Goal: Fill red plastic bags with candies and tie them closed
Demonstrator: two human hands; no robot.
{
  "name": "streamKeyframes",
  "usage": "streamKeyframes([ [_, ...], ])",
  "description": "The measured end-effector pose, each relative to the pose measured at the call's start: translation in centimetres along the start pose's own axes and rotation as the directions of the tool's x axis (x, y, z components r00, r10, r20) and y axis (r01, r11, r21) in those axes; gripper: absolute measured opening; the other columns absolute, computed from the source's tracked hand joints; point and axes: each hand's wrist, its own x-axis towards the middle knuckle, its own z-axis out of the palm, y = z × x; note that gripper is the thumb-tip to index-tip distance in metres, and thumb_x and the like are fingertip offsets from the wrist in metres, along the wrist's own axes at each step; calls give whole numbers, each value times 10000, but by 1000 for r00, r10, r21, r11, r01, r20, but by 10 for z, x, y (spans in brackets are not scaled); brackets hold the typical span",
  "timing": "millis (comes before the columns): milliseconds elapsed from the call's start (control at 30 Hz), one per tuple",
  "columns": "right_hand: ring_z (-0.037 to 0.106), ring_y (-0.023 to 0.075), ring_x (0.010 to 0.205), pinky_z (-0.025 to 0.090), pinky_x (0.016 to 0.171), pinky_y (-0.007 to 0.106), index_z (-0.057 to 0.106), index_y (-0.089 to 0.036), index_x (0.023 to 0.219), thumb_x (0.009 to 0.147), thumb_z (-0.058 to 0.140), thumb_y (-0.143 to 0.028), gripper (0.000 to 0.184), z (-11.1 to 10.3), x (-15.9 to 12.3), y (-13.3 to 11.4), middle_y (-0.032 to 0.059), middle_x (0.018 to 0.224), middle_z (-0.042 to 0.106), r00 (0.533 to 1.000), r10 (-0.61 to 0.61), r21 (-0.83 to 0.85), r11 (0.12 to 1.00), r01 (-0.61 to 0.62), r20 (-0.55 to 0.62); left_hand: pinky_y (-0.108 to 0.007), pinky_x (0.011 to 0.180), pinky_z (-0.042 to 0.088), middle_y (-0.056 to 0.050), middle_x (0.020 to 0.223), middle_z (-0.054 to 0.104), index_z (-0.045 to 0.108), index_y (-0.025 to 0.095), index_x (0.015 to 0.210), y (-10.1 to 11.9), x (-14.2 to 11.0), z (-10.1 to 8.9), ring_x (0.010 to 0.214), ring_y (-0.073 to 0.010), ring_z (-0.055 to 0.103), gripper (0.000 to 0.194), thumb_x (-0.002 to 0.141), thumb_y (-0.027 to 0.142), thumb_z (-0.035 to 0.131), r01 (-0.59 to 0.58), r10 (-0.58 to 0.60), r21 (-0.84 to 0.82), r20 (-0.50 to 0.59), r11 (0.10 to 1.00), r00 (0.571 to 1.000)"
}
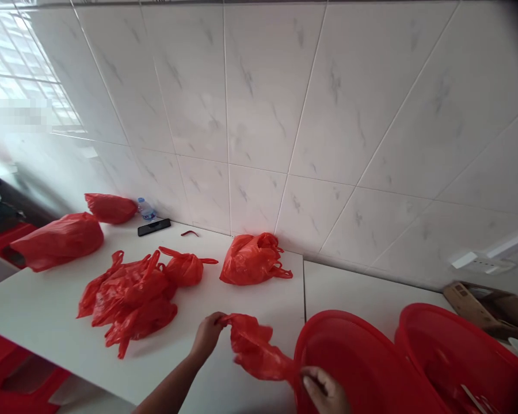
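Note:
A thin red plastic bag (256,349) is stretched between my two hands above the white table (218,374). My left hand (208,333) pinches its upper left end. At its lower right end, my right hand (323,391) grips it with closed fingers, beside the rim of a large red basin (345,345). The bag looks limp and crumpled. Left of my left hand lies a heap of red plastic bags (132,296), with a small tied red bag (185,270) against it. Another filled red bag (250,260) sits near the wall.
A second red basin (457,339) holds some pale sticks; behind it is an open cardboard box (479,305). Toward the far left are two large red bags, a water bottle (146,209) and a black phone (154,227). Red stools (17,368) stand below the table's left edge.

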Motion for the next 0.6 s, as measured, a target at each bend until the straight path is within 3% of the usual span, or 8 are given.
streamKeyframes([
  [133, 650, 238, 772, 543, 665, 327, 611, -224, 836, 701, 588, -469, 280, -32, 9, -7, 59, 810, 668, 998, -9, 7, 1000, 10, -56, -288, 680, 477, -37, 777, 660, 584, 165, 829, 6, -1, -25, 771, -176, 626, 253, 725, 298, 394, 85, -102, -191, -80, 978, 992],
  [300, 637, 251, 938, 534, 763, 329, 609, -239, 916, 696, 546, -448, 310, -39, 16, -18, 78, 963, 676, 979, -65, -220, 975, 21, -194, -272, 715, 494, -25, 835, 650, 515, 191, 765, 33, -17, -31, 836, -163, 628, 212, 730, 396, 471, 85, -122, -399, -69, 913, 990],
  [400, 619, 258, 981, 525, 795, 359, 624, -239, 958, 724, 518, -453, 335, -37, 16, -25, 83, 1028, 664, 967, -105, -337, 941, 21, -233, -260, 737, 475, -21, 847, 648, 503, 187, 713, 52, -29, -32, 825, -154, 614, 205, 684, 372, 589, 108, -146, -578, -19, 809, 989],
  [533, 552, 278, 1086, 475, 895, 408, 621, -209, 1037, 749, 523, -454, 391, -18, 9, -40, 113, 1149, 605, 908, -301, -409, 897, 166, -292, -239, 682, 455, 16, 686, 599, 432, 183, 625, 70, -43, -23, 659, -110, 553, 263, 646, 282, 674, 126, -119, -745, 63, 655, 991],
  [600, 570, 261, 1029, 469, 885, 381, 632, -210, 962, 787, 506, -452, 323, 1, 2, -51, 106, 1069, 631, 913, -354, -393, 883, 255, -203, -217, 597, 422, 48, 568, 518, 392, 186, 601, 77, -50, -14, 553, -85, 483, 289, 640, 235, 674, 139, -105, -789, 94, 598, 990],
])
